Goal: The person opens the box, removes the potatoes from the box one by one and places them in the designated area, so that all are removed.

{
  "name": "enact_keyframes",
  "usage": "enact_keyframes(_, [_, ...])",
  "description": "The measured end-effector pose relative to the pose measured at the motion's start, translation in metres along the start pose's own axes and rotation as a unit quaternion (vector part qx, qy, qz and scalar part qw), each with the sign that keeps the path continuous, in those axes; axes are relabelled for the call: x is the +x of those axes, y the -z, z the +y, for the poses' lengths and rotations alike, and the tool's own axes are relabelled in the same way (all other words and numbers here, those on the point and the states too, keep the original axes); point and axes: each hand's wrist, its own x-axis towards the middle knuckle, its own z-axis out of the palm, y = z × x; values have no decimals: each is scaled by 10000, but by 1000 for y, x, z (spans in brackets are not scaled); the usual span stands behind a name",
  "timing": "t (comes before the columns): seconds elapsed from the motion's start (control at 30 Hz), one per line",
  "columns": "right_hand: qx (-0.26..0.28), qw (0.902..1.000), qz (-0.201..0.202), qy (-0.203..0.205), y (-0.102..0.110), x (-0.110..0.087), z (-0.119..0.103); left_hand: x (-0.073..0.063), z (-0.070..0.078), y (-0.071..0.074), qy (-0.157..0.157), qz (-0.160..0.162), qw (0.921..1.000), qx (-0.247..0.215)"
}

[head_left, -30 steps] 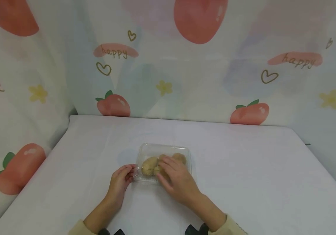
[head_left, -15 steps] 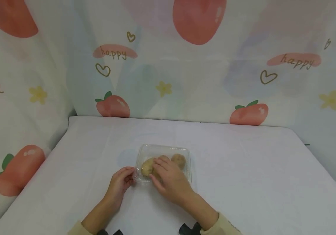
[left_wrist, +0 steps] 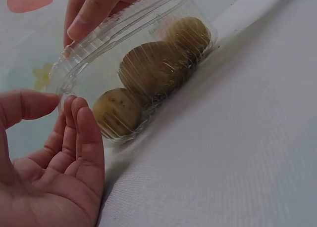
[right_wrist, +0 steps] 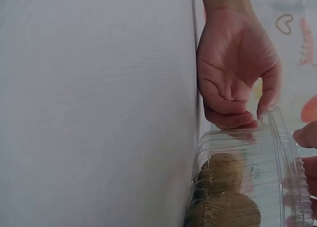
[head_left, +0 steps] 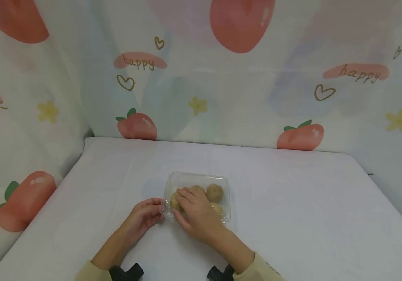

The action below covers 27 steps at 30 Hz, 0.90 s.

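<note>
A clear plastic clamshell box (head_left: 186,176) stands on the white-covered table, with several potatoes (head_left: 215,192) inside. At its near left corner, my left hand (head_left: 145,217) pinches the rim between thumb and fingertips; the left wrist view has this hand (left_wrist: 62,167) beside the box wall. My right hand (head_left: 200,216) lies over the box top with its fingers fairly straight, touching the lid toward the left and covering some potatoes. In the right wrist view only the right hand's fingertips (right_wrist: 308,136) show, above the lid edge.
White cloth (head_left: 309,207) covers the table around the box. A patterned curtain (head_left: 236,89) with printed fruit and hearts rises behind and at the left. Black devices (head_left: 127,272) sit at both wrists.
My right hand has slid left across the box top, uncovering potatoes at the right. My left hand stays at the left corner, its wrist turned slightly and fingers spread a little more.
</note>
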Motion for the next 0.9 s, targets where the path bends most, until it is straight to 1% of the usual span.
enact_keyframes(0.1, [-86, 10000, 4, 18, -1, 0, 0, 0, 2, 2, 23, -192, 9998, -19])
enact_keyframes(0.33, [-102, 9999, -81, 7, -1, -2, -1, -1, 3, 7, 95, -497, 9987, 67])
enact_keyframes(0.53, [54, 10000, -53, 0, -3, -5, -2, -2, 3, 8, 173, -856, 9960, 179])
enact_keyframes(0.7, [-80, 9999, 4, 61, -6, -6, -2, -2, 3, 8, 271, -870, 9957, 190])
enact_keyframes(0.9, [-415, 9989, -193, 59, -5, -6, -3, -2, 3, 7, 236, -923, 9954, 135])
